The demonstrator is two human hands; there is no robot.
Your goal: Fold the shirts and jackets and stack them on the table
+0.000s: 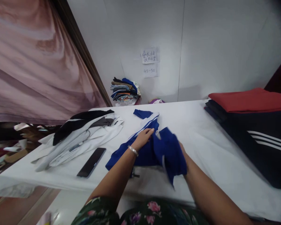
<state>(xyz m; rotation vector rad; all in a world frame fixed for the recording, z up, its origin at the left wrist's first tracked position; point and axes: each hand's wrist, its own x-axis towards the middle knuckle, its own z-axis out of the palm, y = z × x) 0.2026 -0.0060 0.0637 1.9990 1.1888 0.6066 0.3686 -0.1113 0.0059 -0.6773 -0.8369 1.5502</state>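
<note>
Blue garment (167, 147) with white striped trim is mid-table, near side, bunched and partly lifted. One blue sleeve end points to the far side.

Left hand (145, 136): on the garment's upper middle, thumb and fingers drawn together on the fabric, looks like a pinch. Silvery bracelet (133, 150) on that wrist. Right hand (182, 149): at the garment's right edge, mostly behind a raised flap of blue cloth. Can't tell how far its fingers are closed (cloth hides them).

Small metallic bit (135, 176) just below the garment's near edge, too small to identify.

Left of the garment: dark phone (91, 162), flat, tilted relative to the table edge. Beyond and left of it, a loose pile of black, grey and white clothes (84, 137).

Right side: red folded cloth (253, 99) on top of navy clothing (239, 131), three white stripes showing on the navy.

Far side: neat multicoloured stack (125, 92) at the wall, slightly left. Two paper sheets (151, 62) on the wall, upper handwritten, lower reads 45-50. Pink curtain (37, 62) far left. Table cover (194, 131) is white.
</note>
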